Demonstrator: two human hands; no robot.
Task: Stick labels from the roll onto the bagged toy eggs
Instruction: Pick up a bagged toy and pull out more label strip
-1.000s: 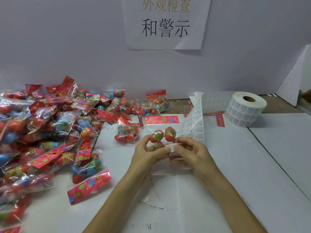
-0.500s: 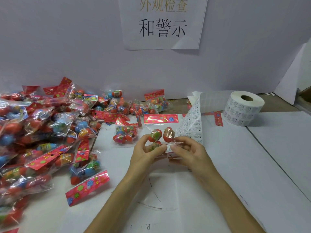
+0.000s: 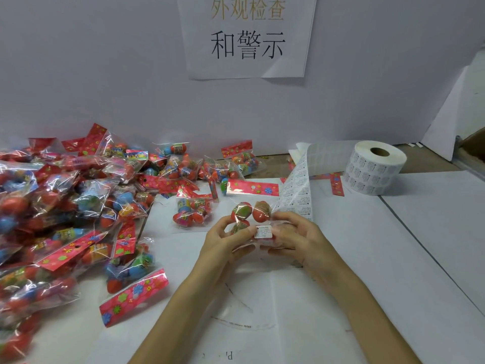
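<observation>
since a second ago the white label (image 3: 263,231) has come fully into sight on the front of the bag of toy eggs (image 3: 250,219); before, it was half hidden under the thumbs at the bag's lower edge. the view has also shifted a little, so the wall sign (image 3: 246,35) sits slightly higher, while the bag and both hands stay roughly where they were.

the left hand (image 3: 225,243) pinches the bag's left side, thumb in front and fingers behind. the right hand (image 3: 296,240) is closed on its right side just beside the label, probably to stretch the plastic flat so the sticker lies without wrinkles. the bag is held clear of the counter (image 3: 393,258), in front of the person.

the loose label strip (image 3: 299,190) rises behind the right hand and trails back to the roll (image 3: 375,168), which stands well apart to the right. keeping the strip close likely saves reaching for the next label.

the pile of bagged eggs (image 3: 65,206) on the left has not changed, and one bag (image 3: 193,212) lies flat near the held one. the label looks stuck; pressing it down seems nearly done.
</observation>
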